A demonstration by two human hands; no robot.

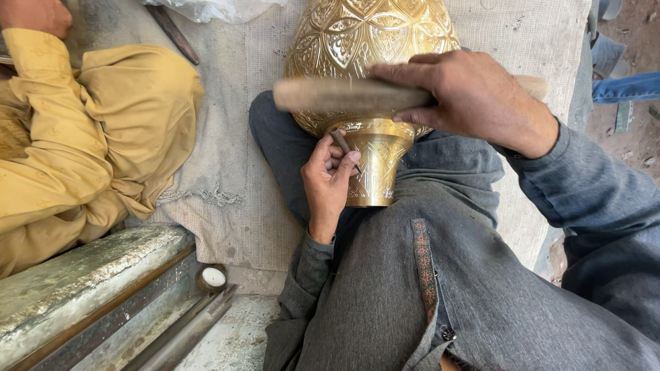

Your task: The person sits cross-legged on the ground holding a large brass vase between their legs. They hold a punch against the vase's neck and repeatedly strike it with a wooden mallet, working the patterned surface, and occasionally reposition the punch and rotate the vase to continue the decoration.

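pinching a thin chisel [342, 143] between thumb and curled fingertips, the left hand [328, 180] sets its tip against the neck of one brass vase [368, 82]. the vase lies on the person's lap in the middle of the scene, neck toward the near side, its engraved belly pointing far. the right hand [467, 96] has its fingers wrapped tight round a wooden mallet [350, 95], blurred, held across the vase just above the chisel. under the lap lies a pale cloth [227, 172]. far, at the top edge, sits one crumpled clear plastic bag [213, 8]. at left sits another person in yellow clothing [82, 144]. near left, a worn metal beam [82, 282], and beside it one small round white-topped cap [212, 277].
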